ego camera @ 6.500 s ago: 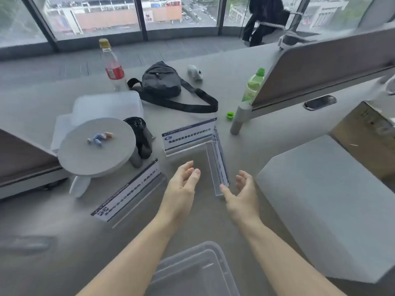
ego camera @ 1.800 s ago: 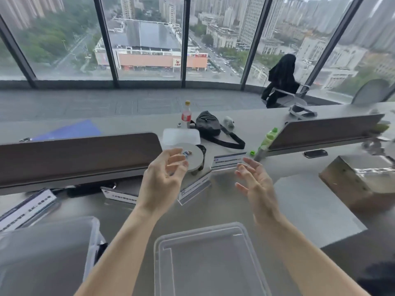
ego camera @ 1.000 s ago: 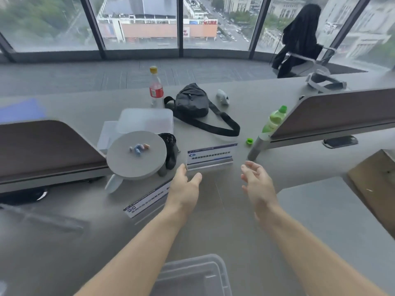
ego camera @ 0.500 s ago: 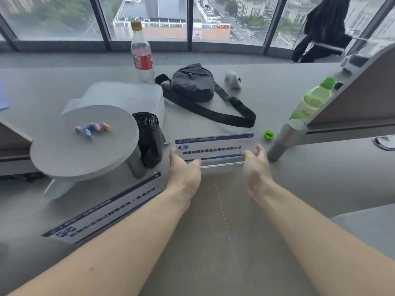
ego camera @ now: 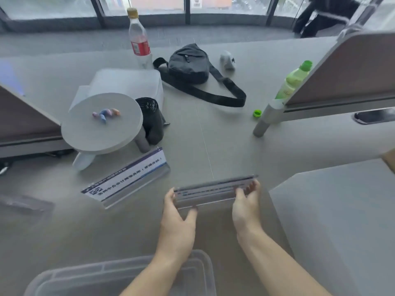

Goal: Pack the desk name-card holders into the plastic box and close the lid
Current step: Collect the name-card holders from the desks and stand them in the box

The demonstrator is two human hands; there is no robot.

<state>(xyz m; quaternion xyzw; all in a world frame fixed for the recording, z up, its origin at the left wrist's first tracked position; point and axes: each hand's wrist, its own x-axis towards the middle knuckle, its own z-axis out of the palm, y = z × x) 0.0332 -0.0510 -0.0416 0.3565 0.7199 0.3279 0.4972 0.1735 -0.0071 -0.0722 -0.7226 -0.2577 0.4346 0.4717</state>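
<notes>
Grey desk [ego camera: 213, 135] by tall windows [ego camera: 149, 5], fingers of both hands [ego camera: 177, 223] [ego camera: 245, 208] closed on a name-card holder [ego camera: 211, 192]

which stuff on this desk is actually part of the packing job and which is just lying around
Part of the job:
- name-card holder held between left hand and right hand
- second name-card holder on the desk
- clear plastic box at the near edge

Just lying about:
- black sling bag
- red-label bottle
- green bottle
- loose green cap
- round stand
</notes>
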